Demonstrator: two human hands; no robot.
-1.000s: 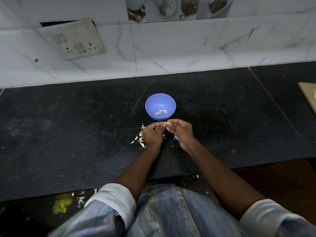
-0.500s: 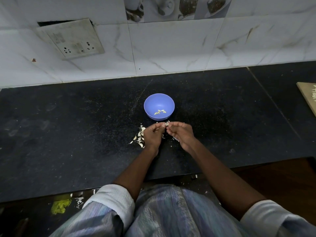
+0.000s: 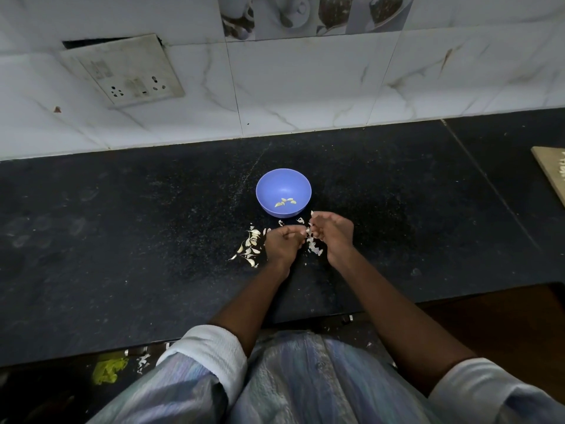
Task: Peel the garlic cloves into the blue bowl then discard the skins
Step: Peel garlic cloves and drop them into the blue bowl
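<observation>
The blue bowl [image 3: 266, 185] stands on the black counter with several peeled garlic cloves [image 3: 285, 202] in its bottom. Just in front of it my left hand [image 3: 281, 244] and my right hand [image 3: 333, 231] meet, fingers curled, pinching a small garlic clove [image 3: 308, 231] between their fingertips. A bit of white skin [image 3: 312, 213] sticks up from my right fingertips. A heap of unpeeled cloves [image 3: 249, 247] lies left of my left hand. Loose skins [image 3: 315, 247] lie on the counter between and below my hands.
The black counter [image 3: 122, 240] runs to a tiled wall with a socket plate [image 3: 122, 68] at the back left. A wooden board [image 3: 550, 175] pokes in at the right edge. The counter's front edge is close to my body.
My hands have drawn slightly towards me and apart, and the right hand has lifted a strip of skin off the clove. More skin pieces lie on the counter.
</observation>
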